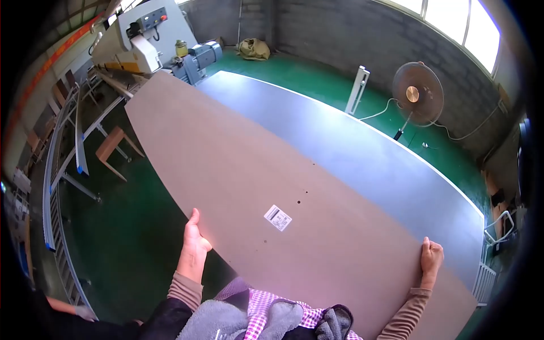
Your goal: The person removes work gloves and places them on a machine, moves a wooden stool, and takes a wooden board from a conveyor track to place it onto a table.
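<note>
A large brown panel with a white barcode label and several small dark holes lies slantwise across the view, partly over a grey-blue table. My left hand grips the panel's near left edge, thumb on top and the other fingers hidden beneath. On the right, my right hand is closed on the panel, its fingers curled. The panel's near side reaches my checked apron.
A grey machine with a motor stands at the upper left. Roller rails and a wooden stool are left. A fan stands beyond the table. Another person's gloved hand shows at the lower left.
</note>
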`<move>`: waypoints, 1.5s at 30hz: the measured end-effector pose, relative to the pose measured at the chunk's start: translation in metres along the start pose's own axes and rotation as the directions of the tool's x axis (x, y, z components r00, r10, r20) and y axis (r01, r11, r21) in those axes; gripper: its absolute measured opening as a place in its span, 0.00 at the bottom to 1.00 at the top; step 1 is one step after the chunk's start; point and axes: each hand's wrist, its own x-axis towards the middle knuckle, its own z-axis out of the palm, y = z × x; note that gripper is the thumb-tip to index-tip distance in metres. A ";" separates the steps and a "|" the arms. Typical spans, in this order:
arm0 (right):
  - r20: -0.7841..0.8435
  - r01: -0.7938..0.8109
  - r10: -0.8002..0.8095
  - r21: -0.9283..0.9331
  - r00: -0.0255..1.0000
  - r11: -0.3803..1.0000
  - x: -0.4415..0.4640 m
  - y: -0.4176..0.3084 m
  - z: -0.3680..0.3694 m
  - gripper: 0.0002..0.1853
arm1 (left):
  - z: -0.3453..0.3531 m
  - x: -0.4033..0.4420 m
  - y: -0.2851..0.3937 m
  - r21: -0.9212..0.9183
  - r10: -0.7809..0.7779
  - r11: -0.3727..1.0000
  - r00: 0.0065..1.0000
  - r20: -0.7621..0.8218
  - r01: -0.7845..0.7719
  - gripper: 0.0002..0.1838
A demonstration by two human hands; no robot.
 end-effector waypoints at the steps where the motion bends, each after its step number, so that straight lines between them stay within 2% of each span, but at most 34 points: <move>1: 0.029 -0.050 0.050 -0.008 0.998 0.999 0.010 0.015 -0.004 0.27 | 0.017 0.006 -0.020 0.015 0.008 1.000 0.999 -0.053 -0.007 0.29; 4: 0.017 -0.035 0.035 -0.009 0.999 0.999 0.022 0.054 0.004 0.27 | 0.045 0.013 -0.052 0.053 -0.053 0.997 0.997 -0.049 0.056 0.29; 9: 0.038 -0.060 0.059 0.021 0.998 0.998 0.085 0.140 0.030 0.27 | 0.098 0.043 -0.149 0.091 -0.051 0.994 0.993 -0.107 0.060 0.29; 10: 0.019 -0.010 0.010 -0.011 1.000 1.000 0.094 0.148 0.031 0.27 | 0.108 0.042 -0.161 0.114 -0.029 0.993 0.992 -0.123 0.043 0.29; 11: 0.003 0.034 -0.033 -0.050 0.999 0.998 0.113 0.162 0.032 0.27 | 0.113 0.051 -0.176 0.084 -0.086 0.992 0.991 -0.101 0.094 0.30; 13: 0.106 -0.025 0.038 -0.117 0.994 0.993 0.144 0.178 0.031 0.27 | 0.117 0.068 -0.196 0.062 -0.172 0.983 0.985 -0.031 0.173 0.31; 14: 0.159 -0.068 0.081 -0.086 0.984 0.994 0.152 0.171 0.020 0.29 | 0.119 0.072 -0.204 0.104 -0.137 0.984 0.989 -0.059 0.143 0.32; 16: 0.236 -0.043 0.080 -0.155 0.968 0.987 0.166 0.197 0.033 0.30 | 0.114 0.080 -0.210 0.140 -0.119 0.983 0.992 -0.032 0.122 0.32; 17: 0.297 -0.100 0.140 -0.145 0.945 0.984 0.176 0.200 0.024 0.29 | 0.116 0.077 -0.220 0.137 -0.149 0.979 0.989 -0.025 0.151 0.33; 18: 0.222 -0.101 0.123 -0.111 0.967 0.989 0.184 0.211 0.031 0.27 | 0.120 0.075 -0.229 0.191 -0.144 0.971 0.990 -0.003 0.142 0.34; 19: 0.279 -0.096 0.118 -0.090 0.953 0.991 0.198 0.212 0.024 0.27 | 0.131 0.077 -0.236 0.152 -0.144 0.975 0.984 -0.105 0.159 0.34; 20: 0.296 -0.101 0.111 -0.049 0.949 0.994 0.212 0.224 0.038 0.27 | 0.132 0.089 -0.238 0.113 -0.165 0.977 0.976 -0.143 0.181 0.34; 21: 0.317 -0.091 0.095 -0.027 0.944 0.995 0.225 0.229 0.043 0.26 | 0.143 0.089 -0.244 0.216 -0.117 0.963 0.969 -0.215 0.164 0.34; 23: 0.344 -0.094 0.080 0.027 0.936 0.995 0.244 0.236 0.050 0.25 | 0.142 0.101 -0.245 0.178 -0.144 0.969 0.978 -0.150 0.170 0.33; 24: 0.351 -0.085 0.058 0.063 0.934 0.994 0.257 0.242 0.057 0.25 | 0.160 0.091 -0.251 0.281 -0.119 0.946 0.980 -0.160 0.161 0.30; 25: 0.328 -0.065 0.043 0.056 0.944 0.996 0.262 0.242 0.052 0.24 | 0.176 0.063 -0.248 0.322 -0.150 0.927 0.978 -0.145 0.190 0.31; 26: 0.307 -0.043 0.027 0.047 0.951 0.998 0.269 0.240 0.047 0.24 | 0.221 0.007 -0.251 0.316 -0.142 0.918 0.943 -0.302 0.240 0.34; 27: 0.224 0.006 -0.017 0.046 0.974 0.999 0.285 0.231 0.022 0.22 | 0.231 -0.013 -0.257 0.570 0.198 0.821 0.953 -0.230 -0.034 0.35; 28: 0.144 0.049 -0.054 0.038 0.988 0.998 0.296 0.224 -0.005 0.21 | 0.237 -0.018 -0.262 0.758 0.494 0.587 0.867 -0.059 -0.283 0.37; 29: 0.138 0.002 -0.007 0.036 0.990 0.999 0.290 0.229 -0.018 0.21 | 0.226 -0.014 -0.257 0.813 0.731 0.142 0.614 0.299 -0.565 0.33; 30: 0.053 0.079 -0.083 0.077 0.995 0.994 0.284 0.237 -0.029 0.20 | 0.220 -0.008 -0.257 0.651 0.730 -0.341 0.245 0.638 -0.679 0.28; 31: -0.033 0.173 -0.170 0.101 0.985 0.980 0.280 0.246 -0.040 0.20 | 0.242 -0.039 -0.268 0.690 0.564 -0.358 0.444 0.696 -0.629 0.45; 32: -0.037 0.151 -0.148 0.087 0.988 0.985 0.261 0.261 -0.042 0.20 | 0.277 -0.087 -0.300 0.762 0.486 -0.317 0.594 0.642 -0.564 0.43; 34: -0.194 -0.003 0.004 0.004 0.981 1.000 0.200 0.295 -0.023 0.24 | 0.262 -0.053 -0.337 0.523 0.167 -0.603 0.545 0.821 -0.603 0.47; 35: 0.025 -0.124 0.124 0.005 0.992 0.992 0.169 0.312 -0.026 0.31 | 0.253 -0.025 -0.372 0.432 0.059 -0.579 0.493 0.868 -0.692 0.44; 36: 0.025 -0.158 0.158 -0.010 0.987 0.987 0.139 0.326 -0.022 0.31 | 0.251 -0.005 -0.402 0.337 -0.048 -0.538 0.427 0.903 -0.773 0.40; 38: 0.116 -0.312 0.323 -0.102 0.939 0.944 0.087 0.354 -0.015 0.38 | 0.294 -0.049 -0.481 0.189 -0.286 -0.589 0.421 0.861 -0.786 0.40; 40: 0.125 -0.381 0.398 -0.141 0.909 0.914 0.066 0.377 -0.019 0.40 | 0.317 -0.067 -0.553 0.055 -0.426 -0.599 0.376 0.823 -0.799 0.41; 41: 0.118 -0.434 0.453 -0.155 0.884 0.888 0.062 0.391 -0.021 0.43 | 0.325 -0.080 -0.580 0.049 -0.435 -0.590 0.369 0.821 -0.806 0.41; 43: 0.070 -0.503 0.524 -0.200 0.849 0.841 0.051 0.438 -0.002 0.43 | 0.341 -0.111 -0.627 -0.044 -0.491 -0.719 0.462 0.739 -0.693 0.43; 45: 0.018 -0.557 0.576 -0.235 0.817 0.797 0.050 0.478 -0.006 0.43 | 0.340 -0.110 -0.642 -0.051 -0.488 -0.722 0.455 0.745 -0.690 0.44</move>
